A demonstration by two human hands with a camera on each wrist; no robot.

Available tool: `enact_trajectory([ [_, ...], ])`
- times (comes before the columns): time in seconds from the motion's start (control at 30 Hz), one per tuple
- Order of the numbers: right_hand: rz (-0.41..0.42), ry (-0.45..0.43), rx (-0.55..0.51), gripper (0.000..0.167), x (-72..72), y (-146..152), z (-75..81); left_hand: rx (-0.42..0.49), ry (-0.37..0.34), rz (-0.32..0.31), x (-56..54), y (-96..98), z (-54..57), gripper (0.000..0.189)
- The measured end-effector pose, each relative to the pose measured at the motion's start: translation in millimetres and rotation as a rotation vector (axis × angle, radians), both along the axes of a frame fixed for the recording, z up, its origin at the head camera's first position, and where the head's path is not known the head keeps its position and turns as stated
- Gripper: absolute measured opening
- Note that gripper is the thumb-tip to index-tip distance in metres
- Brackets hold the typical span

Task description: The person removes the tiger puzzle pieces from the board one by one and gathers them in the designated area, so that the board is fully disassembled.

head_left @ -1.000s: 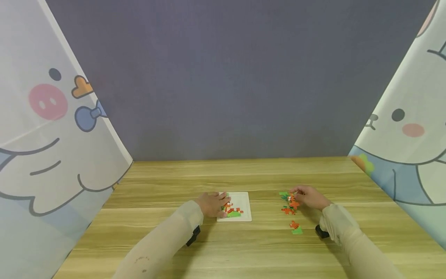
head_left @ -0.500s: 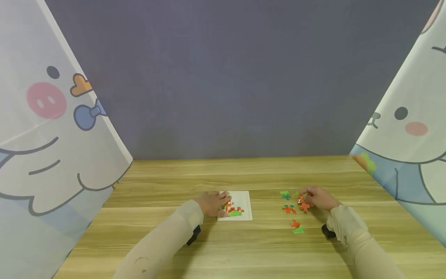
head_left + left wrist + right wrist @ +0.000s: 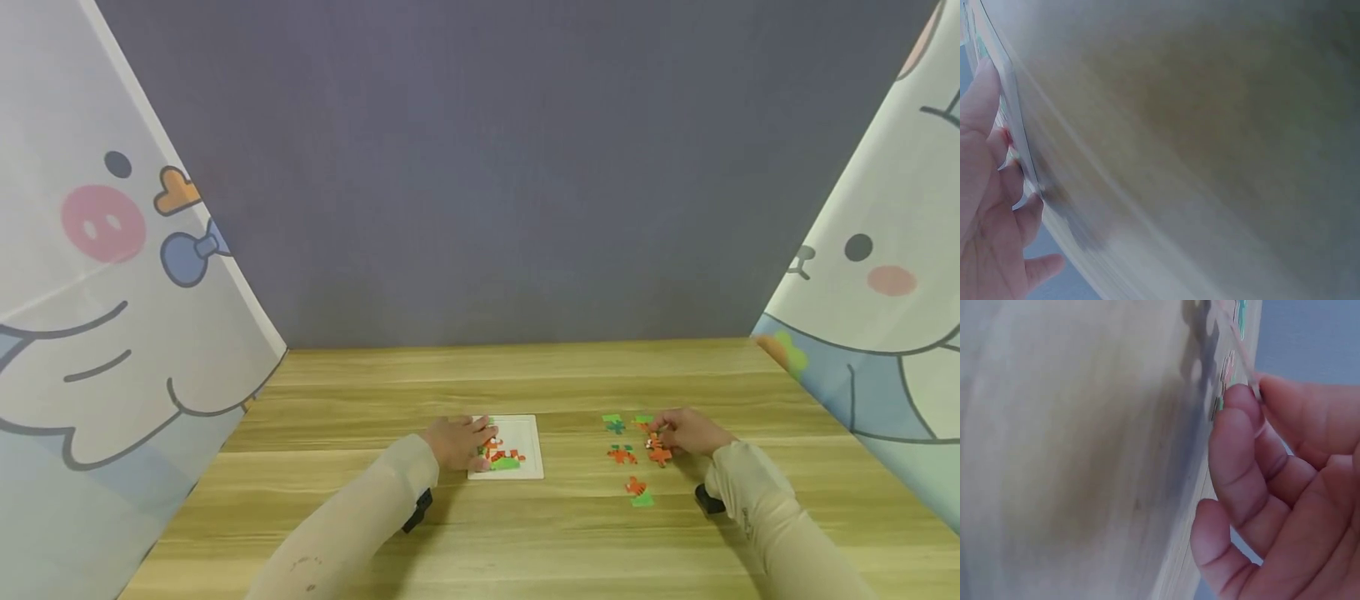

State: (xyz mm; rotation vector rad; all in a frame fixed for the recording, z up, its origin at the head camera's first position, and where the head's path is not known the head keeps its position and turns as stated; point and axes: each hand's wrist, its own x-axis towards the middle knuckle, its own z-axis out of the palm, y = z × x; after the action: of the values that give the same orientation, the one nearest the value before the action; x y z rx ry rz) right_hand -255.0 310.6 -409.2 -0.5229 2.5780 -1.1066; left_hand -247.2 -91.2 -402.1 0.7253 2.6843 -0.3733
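One loose piece point(image 3: 636, 486) lay nearest. Beyond, the left hand point(image 3: 454, 443) lay spread over the tray point(image 3: 532, 446); sideways pressure could have shifted its inner pieces point(image 3: 508, 458). The right hand point(image 3: 686, 432) pinched an orange piece point(image 3: 660, 457); slack fingers could have dropped it by a farther piece point(image 3: 614, 424).

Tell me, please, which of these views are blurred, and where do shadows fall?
Head view: fairly clear, soft shadows beside both sleeves. Left wrist view: tabletop hazy and smeared, left hand clearer. Right wrist view: tabletop blurred, dark scalloped shadow near the held puzzle piece, right hand sharper.
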Motion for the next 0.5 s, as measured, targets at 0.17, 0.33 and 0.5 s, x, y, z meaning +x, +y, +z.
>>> enact_trajectory([
  [0.17, -0.009, -0.012, 0.001, 0.023, -0.7, 1.1, 1.3, 0.003, 0.013, -0.01, 0.5, 0.7, 1.2, 0.071],
  [0.33, -0.017, -0.016, 0.019, 0.021, -0.3, 0.3, 4.8, 0.014, 0.004, -0.006, 0.0, 0.8, 2.3, 0.071],
  [0.5, -0.02, -0.022, 0.032, 0.018, 0.1, 0.1, 5.2, 0.047, -0.016, 0.016, -0.2, 0.2, 0.4, 0.071],
])
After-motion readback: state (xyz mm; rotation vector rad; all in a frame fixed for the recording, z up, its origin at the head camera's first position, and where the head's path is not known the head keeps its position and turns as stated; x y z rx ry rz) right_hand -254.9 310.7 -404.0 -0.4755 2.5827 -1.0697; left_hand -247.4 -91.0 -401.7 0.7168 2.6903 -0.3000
